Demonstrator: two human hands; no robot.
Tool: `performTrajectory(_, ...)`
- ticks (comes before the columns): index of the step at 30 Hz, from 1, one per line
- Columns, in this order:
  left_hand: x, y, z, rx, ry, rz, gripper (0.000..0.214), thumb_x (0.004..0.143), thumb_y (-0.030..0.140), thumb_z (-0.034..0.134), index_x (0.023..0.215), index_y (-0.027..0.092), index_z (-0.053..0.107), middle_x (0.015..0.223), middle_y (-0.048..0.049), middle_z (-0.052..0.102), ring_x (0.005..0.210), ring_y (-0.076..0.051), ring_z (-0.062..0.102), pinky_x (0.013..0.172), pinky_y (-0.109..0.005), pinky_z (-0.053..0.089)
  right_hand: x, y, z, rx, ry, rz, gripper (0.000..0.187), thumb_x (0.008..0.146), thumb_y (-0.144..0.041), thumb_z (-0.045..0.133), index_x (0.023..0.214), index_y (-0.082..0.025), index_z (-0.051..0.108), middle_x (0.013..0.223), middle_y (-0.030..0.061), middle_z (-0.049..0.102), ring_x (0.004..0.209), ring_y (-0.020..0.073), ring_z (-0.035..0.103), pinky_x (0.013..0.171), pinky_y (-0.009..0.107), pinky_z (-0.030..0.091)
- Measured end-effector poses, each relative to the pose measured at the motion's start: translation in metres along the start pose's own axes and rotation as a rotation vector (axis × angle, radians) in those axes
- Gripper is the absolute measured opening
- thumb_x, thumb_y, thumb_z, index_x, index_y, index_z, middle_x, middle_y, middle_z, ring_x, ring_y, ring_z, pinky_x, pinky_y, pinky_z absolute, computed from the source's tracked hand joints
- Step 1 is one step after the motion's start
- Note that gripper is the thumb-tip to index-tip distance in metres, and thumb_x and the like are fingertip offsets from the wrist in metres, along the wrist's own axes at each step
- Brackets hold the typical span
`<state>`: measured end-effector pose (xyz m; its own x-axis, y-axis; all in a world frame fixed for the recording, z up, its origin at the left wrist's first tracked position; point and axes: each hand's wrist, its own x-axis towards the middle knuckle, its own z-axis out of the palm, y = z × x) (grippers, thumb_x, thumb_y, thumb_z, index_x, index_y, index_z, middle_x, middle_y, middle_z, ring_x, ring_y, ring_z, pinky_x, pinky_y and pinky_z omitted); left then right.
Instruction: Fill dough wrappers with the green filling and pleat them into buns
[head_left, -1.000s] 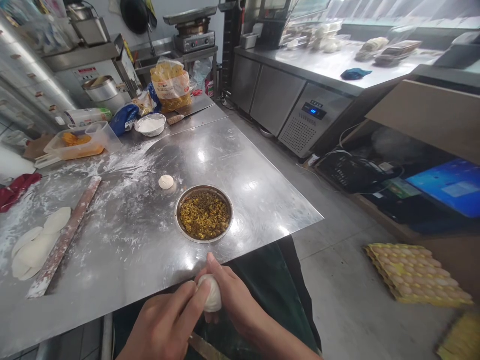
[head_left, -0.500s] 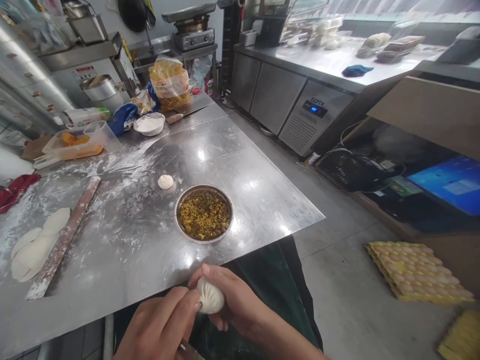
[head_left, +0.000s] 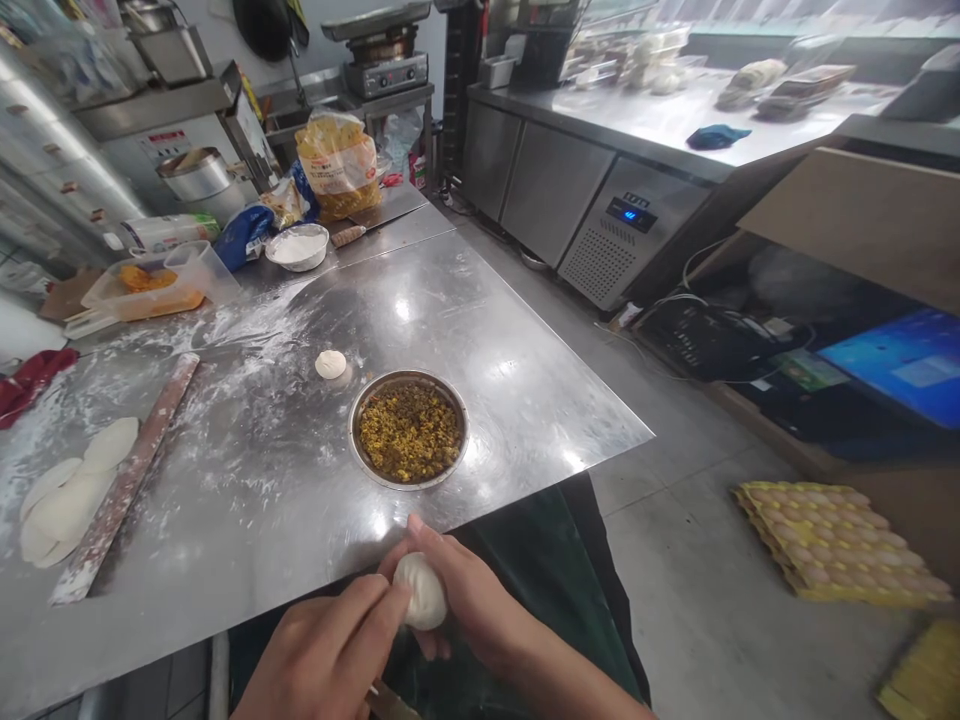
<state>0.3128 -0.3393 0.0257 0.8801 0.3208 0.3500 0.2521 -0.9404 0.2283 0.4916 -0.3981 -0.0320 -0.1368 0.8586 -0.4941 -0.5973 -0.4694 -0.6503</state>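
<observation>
A pleated white dough bun (head_left: 422, 592) sits in my right hand (head_left: 472, 595), whose fingers are cupped round its far side and underside. My left hand (head_left: 326, 645) pinches the bun's near left side with its fingertips. Beneath the left palm juts a thin brownish strip (head_left: 390, 703), perhaps a tool's handle; its kind is hidden. Just past the hands, a round metal bowl (head_left: 355, 452) holds crumbly yellow-and-dark filling (head_left: 411, 430). A small dough round (head_left: 331, 364) lies to the left of the bowl.
Flat dough wrappers (head_left: 67, 505) lie beside a floured wooden stick (head_left: 131, 470) on the steel table (head_left: 247, 500). Farther back stand a bowl of white powder (head_left: 298, 247), a plastic tub (head_left: 161, 285) and a yellow bag (head_left: 337, 165). Egg trays (head_left: 840, 540) are on the floor at right.
My left fingertips have shifted slightly over the bun, and the bun has turned a little in my right hand. The thin strip under my left hand has moved slightly right.
</observation>
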Motion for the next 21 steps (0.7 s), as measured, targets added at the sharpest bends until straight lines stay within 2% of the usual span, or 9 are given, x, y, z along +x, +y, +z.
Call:
performTrajectory(2,0.001,0.002,0.001,-0.036,0.010,-0.079,0.040,0.097,0.005,0.040,0.128,0.017,0.063,0.108,-0.0078,0.076,0.084,-0.014,0.076,0.071,-0.023,0.058,0.000,-0.001,0.000,-0.010,-0.026,0.005,0.066,0.095,-0.074,0.048,0.089,-0.013,0.073,0.054,-0.0006,0.057,0.035,0.0091,0.046,0.032,0.019,0.030)
performTrajectory(5,0.001,0.006,0.005,-0.140,-0.005,-0.186,0.037,0.099,0.006,0.046,0.130,0.017,0.062,0.101,-0.0061,0.074,0.080,-0.013,0.074,0.072,-0.023,0.059,0.001,-0.001,0.000,-0.027,0.028,-0.022,0.066,0.094,-0.075,0.049,0.081,-0.014,0.070,0.054,0.0008,0.058,0.036,0.0088,0.046,0.033,0.020,0.029)
performTrajectory(10,0.003,0.008,0.017,-0.290,0.000,-0.261,0.031,0.101,0.013,0.053,0.129,0.021,0.062,0.099,-0.0042,0.072,0.079,-0.012,0.072,0.077,-0.022,0.060,0.008,0.002,0.000,-0.009,0.063,-0.004,0.068,0.095,-0.078,0.043,0.080,-0.016,0.068,0.051,-0.0002,0.055,0.037,0.0104,0.046,0.035,0.021,0.029)
performTrajectory(14,0.008,0.004,0.018,-0.397,-0.013,-0.295,0.026,0.099,0.008,0.049,0.114,0.023,0.063,0.089,0.0007,0.069,0.072,-0.008,0.069,0.069,-0.016,0.056,0.006,-0.002,0.003,-0.098,0.054,0.011,0.070,0.098,-0.076,0.035,0.086,-0.017,0.069,0.055,0.0011,0.058,0.041,0.0131,0.050,0.038,0.023,0.032)
performTrajectory(16,0.013,-0.003,0.012,-0.376,-0.016,-0.309,0.020,0.097,0.008,0.050,0.103,0.024,0.062,0.081,0.0034,0.066,0.065,-0.007,0.066,0.062,-0.015,0.052,-0.005,-0.008,0.004,-0.285,0.093,-0.074,0.064,0.100,-0.072,0.037,0.096,-0.018,0.071,0.069,0.0046,0.066,0.055,0.0172,0.060,0.047,0.026,0.042)
performTrajectory(19,0.025,-0.025,-0.009,-0.252,-0.018,-0.340,0.013,0.095,0.014,0.055,0.092,0.025,0.062,0.072,0.0062,0.062,0.055,-0.007,0.059,0.055,-0.018,0.047,-0.026,-0.018,-0.004,-0.691,0.224,-0.381,0.041,0.100,-0.058,0.053,0.114,-0.024,0.072,0.099,0.0079,0.074,0.087,0.0238,0.069,0.073,0.032,0.053)
performTrajectory(21,0.038,-0.051,-0.028,-0.168,-0.035,-0.410,0.009,0.094,0.021,0.058,0.092,0.026,0.065,0.074,0.0065,0.064,0.055,-0.008,0.057,0.056,-0.019,0.045,-0.032,-0.023,-0.021,-0.789,0.364,-0.544,0.035,0.102,-0.050,0.051,0.119,-0.027,0.070,0.096,0.0061,0.074,0.083,0.0229,0.069,0.076,0.033,0.053)
